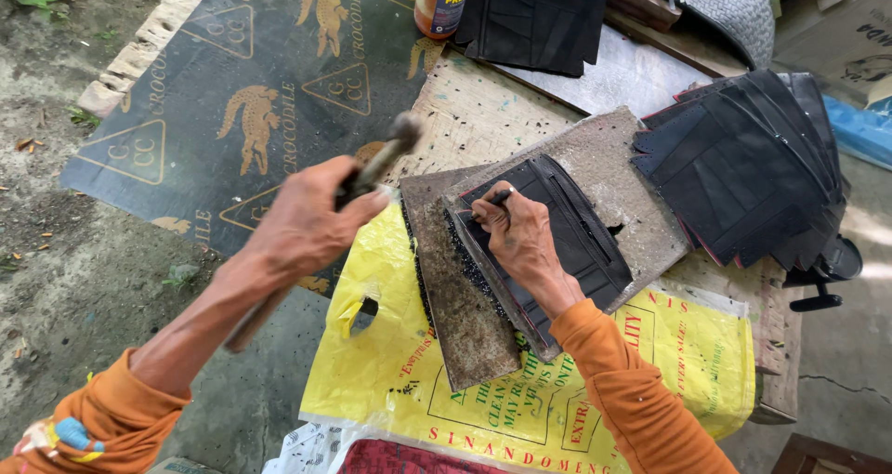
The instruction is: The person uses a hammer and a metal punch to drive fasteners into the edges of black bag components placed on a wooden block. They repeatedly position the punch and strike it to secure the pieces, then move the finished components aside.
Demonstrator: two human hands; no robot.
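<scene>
My left hand (307,218) is shut on the wooden handle of a hammer (401,132), whose head is raised and blurred above the bench. My right hand (520,237) pinches a thin dark tool (499,197) upright against the upper left corner of a black folded wallet piece (581,242). That piece lies flat on a grey stone slab (641,200), which rests partly over a second, rust-brown slab (460,307). Both arms wear orange sleeves.
A fanned stack of black wallet pieces (743,167) lies to the right of the slab. More black pieces (534,14) and an orange-labelled bottle (441,0) stand at the back. A yellow printed plastic bag (409,372) covers the near bench. A dark printed sheet (242,65) lies on the ground at left.
</scene>
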